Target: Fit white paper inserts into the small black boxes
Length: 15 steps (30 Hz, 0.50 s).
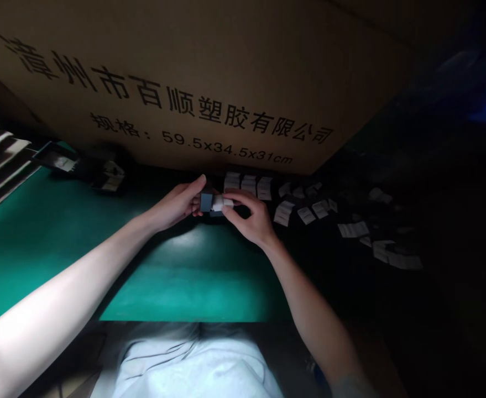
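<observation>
A small dark grey-blue box (206,202) is held by my left hand (178,204), thumb on top and fingers underneath. My right hand (250,214) pinches a small white piece (223,203) between thumb and fingers, right at the open side of the dark box. Whether the white piece sits partly inside the box, I cannot tell. Both hands are just above the green table (193,276), close to the large carton. Several pale folded slips or small packets (249,185) stand in a row behind and to the right of my right hand.
A large cardboard carton (209,72) with black print stands across the back. More pale pieces (353,229) are scattered on the dark right side. Dark open boxes (109,179) lie at the left, beside a striped stack (2,157).
</observation>
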Tool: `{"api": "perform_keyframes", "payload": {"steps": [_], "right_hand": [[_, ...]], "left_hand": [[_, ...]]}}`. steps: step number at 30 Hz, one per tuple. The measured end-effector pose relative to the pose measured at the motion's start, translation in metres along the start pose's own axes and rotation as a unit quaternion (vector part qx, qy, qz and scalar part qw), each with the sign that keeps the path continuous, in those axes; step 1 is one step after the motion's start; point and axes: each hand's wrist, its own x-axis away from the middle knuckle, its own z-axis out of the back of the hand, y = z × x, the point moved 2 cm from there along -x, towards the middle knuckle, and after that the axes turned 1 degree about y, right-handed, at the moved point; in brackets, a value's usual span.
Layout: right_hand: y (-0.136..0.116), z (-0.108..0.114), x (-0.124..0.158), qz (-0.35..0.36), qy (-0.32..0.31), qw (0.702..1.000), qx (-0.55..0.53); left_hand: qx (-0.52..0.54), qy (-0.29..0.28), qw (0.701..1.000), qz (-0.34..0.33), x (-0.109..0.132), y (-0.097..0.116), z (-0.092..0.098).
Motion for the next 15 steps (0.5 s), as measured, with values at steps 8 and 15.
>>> {"api": "perform_keyframes", "payload": {"steps": [8,15], "right_hand": [[0.008,-0.007,0.000,-0.053,0.048,0.995,-0.066],[0.012,-0.012,0.001,-0.097,0.066,0.989,-0.084]], "left_hand": [[-0.018,-0.041,0.998,-0.046,0.001,0.000,0.002],[-0.047,-0.028,0.996,-0.076,0.004,0.005,-0.005]]}}
